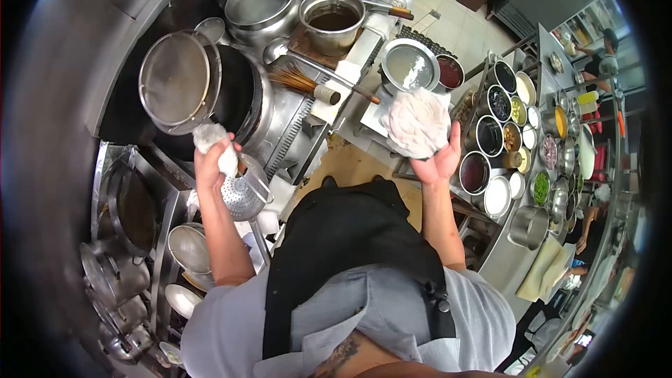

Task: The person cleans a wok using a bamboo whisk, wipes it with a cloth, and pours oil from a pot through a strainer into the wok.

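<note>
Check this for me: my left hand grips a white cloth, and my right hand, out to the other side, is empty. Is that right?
Not quite: your right hand isn't empty. The head view shows it holding up a crumpled pale cloth. Your left hand does grip a white cloth.

Toward four o'clock, a steel counter (500,259) carries a round metal pot (528,227) — pale cloths (540,268) just beside it.

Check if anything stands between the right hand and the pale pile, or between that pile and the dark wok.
Nothing visible separates the right hand from the pale pile; they touch. Toward the dark wok, the ladle and bamboo brush lie between, apparently lower down.
</note>
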The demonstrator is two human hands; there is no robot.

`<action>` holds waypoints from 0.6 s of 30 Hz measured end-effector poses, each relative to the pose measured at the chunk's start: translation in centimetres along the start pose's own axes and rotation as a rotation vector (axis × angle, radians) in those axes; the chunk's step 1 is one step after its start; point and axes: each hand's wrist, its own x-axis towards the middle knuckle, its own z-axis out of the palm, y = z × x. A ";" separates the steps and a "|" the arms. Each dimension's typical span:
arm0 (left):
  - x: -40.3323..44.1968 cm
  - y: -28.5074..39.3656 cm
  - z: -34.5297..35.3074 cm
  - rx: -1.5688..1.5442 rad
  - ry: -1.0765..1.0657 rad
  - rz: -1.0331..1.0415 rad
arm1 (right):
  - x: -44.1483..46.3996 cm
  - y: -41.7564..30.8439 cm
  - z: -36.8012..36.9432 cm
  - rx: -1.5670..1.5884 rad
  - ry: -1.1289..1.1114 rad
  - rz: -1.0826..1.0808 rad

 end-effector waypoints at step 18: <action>-2.5 -2.1 -3.0 -0.067 0.308 -0.007 | 18.0 -1.9 -4.3 -0.243 0.034 0.377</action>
